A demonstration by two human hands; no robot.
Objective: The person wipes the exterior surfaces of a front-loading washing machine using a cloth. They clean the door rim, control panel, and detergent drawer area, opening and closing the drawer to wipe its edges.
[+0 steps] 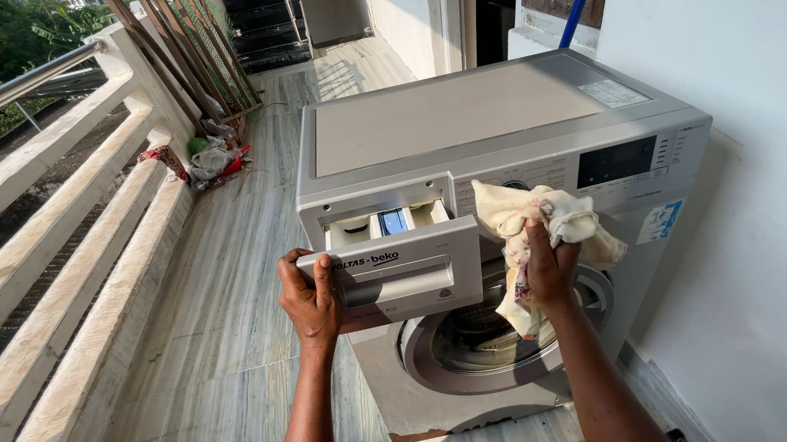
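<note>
My left hand [312,303] curls its fingers around the left edge of the pulled-out detergent drawer [401,271] on the silver washing machine [461,116]. My right hand [549,271] bunches a cream cloth [538,220], fingers pressed together, just right of the drawer.

We saw a soft, crumpled cream cloth [550,224], a smooth grey plastic detergent drawer [399,274], the washing machine's [460,112] matt silver casing, and a polished, streaked stone floor [226,297].
</note>
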